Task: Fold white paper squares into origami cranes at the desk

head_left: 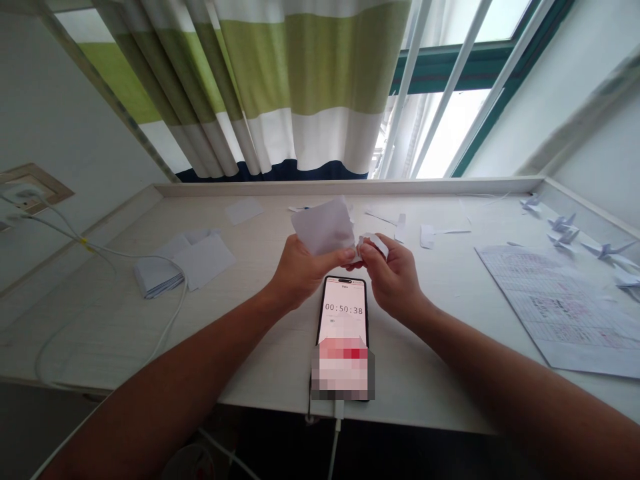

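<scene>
A white sheet of paper (324, 227) is held up over the desk by my left hand (305, 267), its thumb pressed across the lower edge. My right hand (393, 273) pinches a crumpled, torn-looking strip of paper (376, 244) at the sheet's right side. Whether strip and sheet are still joined is hidden behind the fingers. Both thumbs almost meet. Just below the hands lies a phone (344, 313) showing a timer, with its lower part blurred.
A stack of white papers (180, 263) lies left, crossed by a white cable (177, 313). Paper scraps (427, 236) lie beyond my hands. Several folded paper birds (563, 230) and a written sheet (555, 300) are at right. A curtain (320, 87) hangs behind the desk (260, 360).
</scene>
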`<state>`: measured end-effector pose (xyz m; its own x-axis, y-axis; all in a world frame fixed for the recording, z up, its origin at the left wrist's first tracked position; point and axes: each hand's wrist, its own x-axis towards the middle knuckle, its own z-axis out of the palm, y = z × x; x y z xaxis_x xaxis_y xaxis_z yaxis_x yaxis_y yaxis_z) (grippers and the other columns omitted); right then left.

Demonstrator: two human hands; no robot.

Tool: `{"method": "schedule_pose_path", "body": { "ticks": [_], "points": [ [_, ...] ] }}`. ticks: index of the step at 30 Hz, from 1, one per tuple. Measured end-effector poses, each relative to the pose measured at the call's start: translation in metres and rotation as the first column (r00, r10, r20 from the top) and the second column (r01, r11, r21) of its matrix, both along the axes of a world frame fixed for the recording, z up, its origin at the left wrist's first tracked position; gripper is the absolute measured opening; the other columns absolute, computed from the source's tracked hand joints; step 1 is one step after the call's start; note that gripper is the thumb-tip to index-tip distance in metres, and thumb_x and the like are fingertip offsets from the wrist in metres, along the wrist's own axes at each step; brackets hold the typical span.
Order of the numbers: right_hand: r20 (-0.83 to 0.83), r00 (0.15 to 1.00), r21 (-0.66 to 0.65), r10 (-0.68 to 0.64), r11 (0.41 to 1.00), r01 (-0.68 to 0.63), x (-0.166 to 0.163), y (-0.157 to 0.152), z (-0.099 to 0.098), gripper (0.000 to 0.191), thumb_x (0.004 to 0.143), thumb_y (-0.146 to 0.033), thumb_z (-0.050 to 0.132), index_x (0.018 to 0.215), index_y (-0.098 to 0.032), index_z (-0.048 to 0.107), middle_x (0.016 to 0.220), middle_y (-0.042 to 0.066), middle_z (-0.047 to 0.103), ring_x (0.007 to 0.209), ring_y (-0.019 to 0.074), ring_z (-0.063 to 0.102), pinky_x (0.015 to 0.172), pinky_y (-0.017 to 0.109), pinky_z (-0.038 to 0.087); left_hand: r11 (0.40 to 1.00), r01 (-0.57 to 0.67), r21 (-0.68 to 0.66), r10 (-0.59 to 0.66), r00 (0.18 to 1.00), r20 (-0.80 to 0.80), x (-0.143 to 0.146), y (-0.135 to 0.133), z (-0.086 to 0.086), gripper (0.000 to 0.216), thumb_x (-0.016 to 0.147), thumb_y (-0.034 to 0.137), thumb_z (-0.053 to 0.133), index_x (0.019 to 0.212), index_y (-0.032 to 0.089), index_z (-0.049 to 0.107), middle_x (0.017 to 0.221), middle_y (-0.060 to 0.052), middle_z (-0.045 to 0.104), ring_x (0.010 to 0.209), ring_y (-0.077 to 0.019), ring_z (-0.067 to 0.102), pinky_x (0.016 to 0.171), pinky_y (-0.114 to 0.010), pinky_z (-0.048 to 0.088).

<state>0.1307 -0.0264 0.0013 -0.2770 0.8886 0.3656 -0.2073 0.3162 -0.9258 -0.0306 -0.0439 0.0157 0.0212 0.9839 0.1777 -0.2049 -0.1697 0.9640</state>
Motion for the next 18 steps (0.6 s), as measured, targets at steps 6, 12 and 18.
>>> {"method": "schedule_pose_path", "body": {
  "ticks": [6,12,18],
  "points": [
    [-0.023,1.000,-0.020,0.008,1.000,-0.008,0.0008,0.0031,-0.0027,0.025,0.098,-0.038,0.065,0.079,-0.021,0.067,0.075,0.002,0.070,0.079,0.0187,0.070,0.083,0.038,0.058,0.999,-0.031,0.017,0.031,0.999,-0.040,-0.0013,0.0021,0.0004,0.032,0.071,0.032,0.092,0.093,0.014,0.077,0.086,-0.006,0.078,0.080,-0.0214,0.074,0.078,-0.037,0.061],
    [0.023,0.999,0.000,0.049,0.999,-0.049,0.0068,0.0039,-0.0016,0.022,0.096,-0.035,0.066,0.079,-0.021,0.068,0.078,0.003,0.074,0.079,0.0194,0.071,0.079,0.036,0.057,0.999,-0.025,0.047,0.028,0.997,-0.070,-0.0049,0.0035,0.0016,0.029,0.073,0.031,0.090,0.093,0.014,0.078,0.086,-0.006,0.078,0.080,-0.0212,0.074,0.076,-0.035,0.061],
    [0.100,0.995,0.024,-0.003,1.000,0.000,0.0050,0.0011,-0.0012,0.020,0.095,-0.032,0.065,0.080,-0.019,0.068,0.079,0.005,0.076,0.075,0.0182,0.070,0.074,0.035,0.055,0.999,-0.017,0.036,0.020,0.998,-0.067,-0.0040,0.0024,0.0011,0.027,0.073,0.030,0.090,0.090,0.014,0.078,0.084,-0.006,0.078,0.077,-0.0207,0.074,0.076,-0.035,0.061]
  ]
}}
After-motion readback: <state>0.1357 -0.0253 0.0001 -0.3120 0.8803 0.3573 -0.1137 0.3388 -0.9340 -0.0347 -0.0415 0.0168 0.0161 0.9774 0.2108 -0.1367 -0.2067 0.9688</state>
